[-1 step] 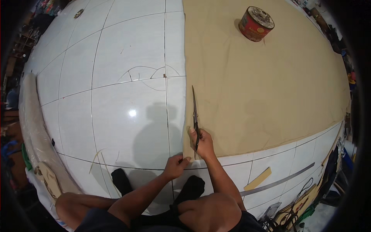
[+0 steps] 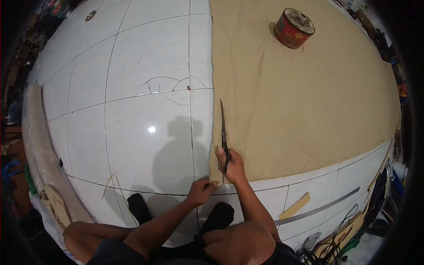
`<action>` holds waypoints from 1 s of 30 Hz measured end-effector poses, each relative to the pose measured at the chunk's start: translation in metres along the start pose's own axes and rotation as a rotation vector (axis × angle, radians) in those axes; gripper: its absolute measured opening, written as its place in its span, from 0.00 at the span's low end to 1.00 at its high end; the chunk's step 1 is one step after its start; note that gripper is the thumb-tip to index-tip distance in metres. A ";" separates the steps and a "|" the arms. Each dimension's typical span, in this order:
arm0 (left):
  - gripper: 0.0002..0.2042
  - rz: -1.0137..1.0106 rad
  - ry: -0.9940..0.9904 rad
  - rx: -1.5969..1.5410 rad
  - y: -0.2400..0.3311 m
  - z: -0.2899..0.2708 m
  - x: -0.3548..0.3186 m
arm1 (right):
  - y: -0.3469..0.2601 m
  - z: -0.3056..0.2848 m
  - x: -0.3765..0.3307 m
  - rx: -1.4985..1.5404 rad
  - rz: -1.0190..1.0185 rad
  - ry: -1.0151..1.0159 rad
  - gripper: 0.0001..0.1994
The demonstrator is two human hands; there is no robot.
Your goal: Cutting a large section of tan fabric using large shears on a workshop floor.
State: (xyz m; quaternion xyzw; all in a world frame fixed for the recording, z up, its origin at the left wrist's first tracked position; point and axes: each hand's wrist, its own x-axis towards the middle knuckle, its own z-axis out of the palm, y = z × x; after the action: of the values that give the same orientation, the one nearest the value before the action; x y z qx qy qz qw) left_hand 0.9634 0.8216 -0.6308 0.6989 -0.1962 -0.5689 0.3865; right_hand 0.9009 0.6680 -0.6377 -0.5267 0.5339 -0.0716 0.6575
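Note:
A large tan fabric sheet (image 2: pixel 304 106) lies flat on the floor to the right. My right hand (image 2: pixel 232 166) grips the handles of black scissors (image 2: pixel 223 128) over its left part, near the front edge. Their blades look closed or nearly so and point away from me, along the sheet's left edge. A short dark slit shows in the fabric below the handles. My left hand (image 2: pixel 201 191) pinches the near left corner of the sheet, just left of that slit.
A red tin can (image 2: pixel 294 29) stands on the far part of the fabric. A plastic-wrapped roll (image 2: pixel 42 137) and a sandal (image 2: pixel 55 205) lie at left. Near right are a long grey strip (image 2: pixel 318 206), a tan offcut (image 2: pixel 295 205) and tangled cables (image 2: pixel 320 254). My socked feet rest close by.
Faint folds in the fabric ahead of the scissors look a little more marked. Both hands keep almost the same place and grip.

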 end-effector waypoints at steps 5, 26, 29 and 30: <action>0.12 0.030 -0.011 -0.055 -0.001 -0.002 -0.001 | -0.026 0.001 0.022 0.008 -0.038 0.010 0.24; 0.11 0.197 0.120 0.201 -0.022 0.000 0.006 | -0.087 0.000 0.084 0.245 -0.007 -0.130 0.23; 0.11 0.132 0.070 0.273 -0.020 -0.001 0.005 | -0.081 0.005 0.082 0.289 0.050 -0.108 0.23; 0.11 0.088 0.052 0.268 -0.016 -0.001 0.005 | -0.079 0.005 0.083 0.251 0.044 -0.073 0.23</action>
State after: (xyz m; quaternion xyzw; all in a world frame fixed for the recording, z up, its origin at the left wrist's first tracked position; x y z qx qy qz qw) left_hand 0.9632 0.8284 -0.6459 0.7497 -0.2907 -0.5017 0.3190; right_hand 0.9768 0.5819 -0.6297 -0.4309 0.5079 -0.1042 0.7386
